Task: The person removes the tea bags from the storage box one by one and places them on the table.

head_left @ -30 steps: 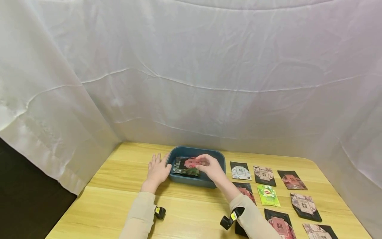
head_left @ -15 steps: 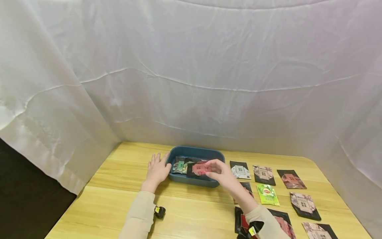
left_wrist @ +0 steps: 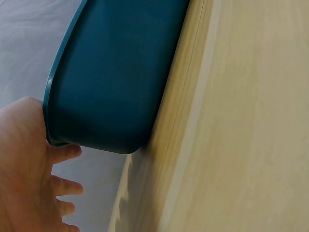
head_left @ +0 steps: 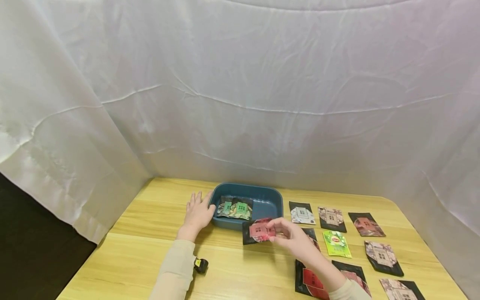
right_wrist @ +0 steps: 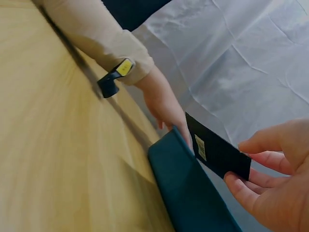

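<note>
A black sachet (head_left: pixel 258 231) with a pink-red label is pinched at its right end by my right hand (head_left: pixel 294 241). It hangs just in front of the blue container (head_left: pixel 267 207). In the right wrist view, the dark back of that sachet (right_wrist: pixel 212 150) shows a small pale barcode sticker, with thumb and fingers on opposite faces. My left hand (head_left: pixel 196 212) lies at the container's left end, fingers spread and fairly straight, the thumb at the rim. Seen from the left wrist, the hand (left_wrist: pixel 24 164) touches the container's rim (left_wrist: pixel 48 96). Two green-labelled sachets (head_left: pixel 240 209) overlap inside.
To the right lie several loose sachets: a white-labelled one (head_left: pixel 302 213), a bright green Lipton one (head_left: pixel 336 244), a red one (head_left: pixel 308 280) partly under my right forearm, and pink ones (head_left: pixel 383 258). A grey-white curtain (head_left: pixel 240 125) hangs behind the wooden table (head_left: pixel 131 250).
My right hand has drawn the pink-red sachet out of the container, rightward and toward me, uncovering the green-labelled sachets. The left hand has stayed at the container's end.
</note>
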Available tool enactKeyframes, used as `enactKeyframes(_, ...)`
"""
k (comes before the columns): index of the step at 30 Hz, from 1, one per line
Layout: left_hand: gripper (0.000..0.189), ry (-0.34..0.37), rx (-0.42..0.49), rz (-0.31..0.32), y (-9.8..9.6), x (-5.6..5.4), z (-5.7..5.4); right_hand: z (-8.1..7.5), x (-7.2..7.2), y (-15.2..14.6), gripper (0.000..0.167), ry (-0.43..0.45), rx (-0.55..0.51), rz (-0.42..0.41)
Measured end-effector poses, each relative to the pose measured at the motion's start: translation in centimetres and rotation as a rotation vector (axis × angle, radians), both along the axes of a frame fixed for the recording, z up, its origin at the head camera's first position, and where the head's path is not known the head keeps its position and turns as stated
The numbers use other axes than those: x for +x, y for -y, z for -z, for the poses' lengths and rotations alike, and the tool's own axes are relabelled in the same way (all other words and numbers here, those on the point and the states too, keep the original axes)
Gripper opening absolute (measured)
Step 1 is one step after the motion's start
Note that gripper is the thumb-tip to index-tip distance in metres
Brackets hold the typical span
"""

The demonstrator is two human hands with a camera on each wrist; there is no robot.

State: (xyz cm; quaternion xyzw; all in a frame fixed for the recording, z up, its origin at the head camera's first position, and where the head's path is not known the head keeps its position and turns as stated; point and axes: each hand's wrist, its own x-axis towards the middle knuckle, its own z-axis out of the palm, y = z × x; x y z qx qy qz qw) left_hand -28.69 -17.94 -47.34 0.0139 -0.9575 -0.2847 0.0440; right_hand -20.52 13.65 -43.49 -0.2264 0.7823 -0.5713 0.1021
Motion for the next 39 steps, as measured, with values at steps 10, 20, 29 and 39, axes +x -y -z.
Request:
enactKeyframes(10, 0.059, 0.000, 0.016, 0.004, 0.1, -0.1, -0.2, 0.9, 2.3, -2.4, 0.034, 0.067, 0.033, -0.047)
enactKeyframes(20, 0.058, -0.015, -0.002, 0.004, 0.1, -0.2, 0.0, 2.6, 3.6, -3.3, 0.033, 0.148, 0.030, -0.103)
enactKeyframes(29, 0.058, 0.003, -0.005, 0.007, 0.1, 0.0, -0.1, 3.1, 4.2, -3.2, 0.027, 0.158, 0.143, -0.160)
enactKeyframes(39, 0.058, 0.009, -0.009, 0.007, 0.0, 0.2, -0.3, 2.5, 3.9, -2.9, 0.021, 0.103, 0.310, -0.257)
